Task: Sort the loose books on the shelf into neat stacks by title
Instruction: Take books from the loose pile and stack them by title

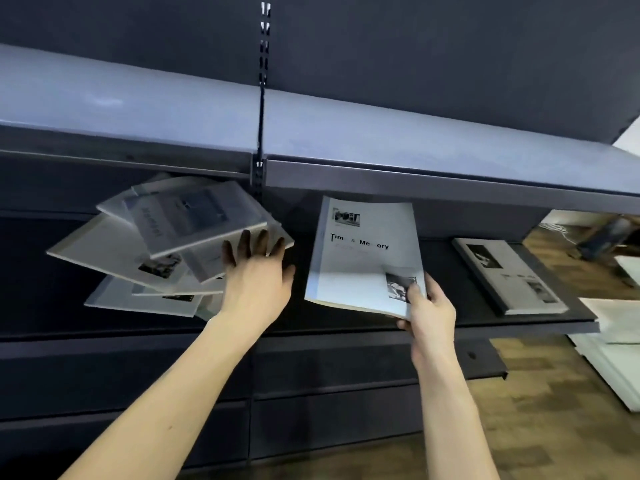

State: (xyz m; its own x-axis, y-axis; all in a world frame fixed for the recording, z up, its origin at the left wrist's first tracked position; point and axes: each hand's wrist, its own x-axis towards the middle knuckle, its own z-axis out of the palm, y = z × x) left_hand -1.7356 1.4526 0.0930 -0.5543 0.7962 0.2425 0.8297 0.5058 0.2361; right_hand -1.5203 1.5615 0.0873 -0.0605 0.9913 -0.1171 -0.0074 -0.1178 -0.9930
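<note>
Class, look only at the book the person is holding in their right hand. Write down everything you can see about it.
The held book is a thin, pale paperback with a soft, slightly curved cover. Black lettering, partly washed out, seems to read "Time & Memory"; a small dark photo sits near the top left corner, another near the bottom right. The right hand pinches that lower right corner, thumb on the cover, fingers underneath. It is tilted, lifted above the dark shelf, touching no other book.

A wood-patterned floor (540, 427) lies at lower right, with what may be white boards (616, 362) resting on it.
</note>
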